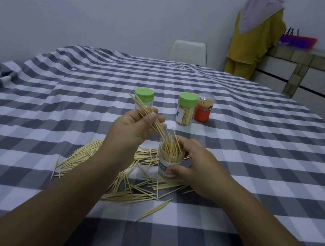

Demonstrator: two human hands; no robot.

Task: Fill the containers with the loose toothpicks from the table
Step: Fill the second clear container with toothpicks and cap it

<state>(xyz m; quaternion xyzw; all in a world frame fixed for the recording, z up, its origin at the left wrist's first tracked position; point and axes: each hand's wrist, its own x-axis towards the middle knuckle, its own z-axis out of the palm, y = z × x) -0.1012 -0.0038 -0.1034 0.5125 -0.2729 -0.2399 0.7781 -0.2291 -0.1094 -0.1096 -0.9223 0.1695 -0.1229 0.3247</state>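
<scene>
Left hand [135, 126] pinching a slanted bundle of thin wooden toothpicks [147, 116], right hand [195, 167] gripping one open clear plastic jar [169, 163], two green-lidded jars [185, 109], one orange-labelled clear tube [203, 110], loose pointed toothpicks [130, 191] strewn on the grey-checked cloth desk [259, 161]

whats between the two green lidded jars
Only bare checked cloth shows between the left green-lidded jar and the right one in the head view; the orange jar stands beyond, to the right.

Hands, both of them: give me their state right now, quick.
Left hand: fingers pinching a bundle of toothpicks over the open container.
Right hand: fingers curled round that container, holding it upright.
</scene>
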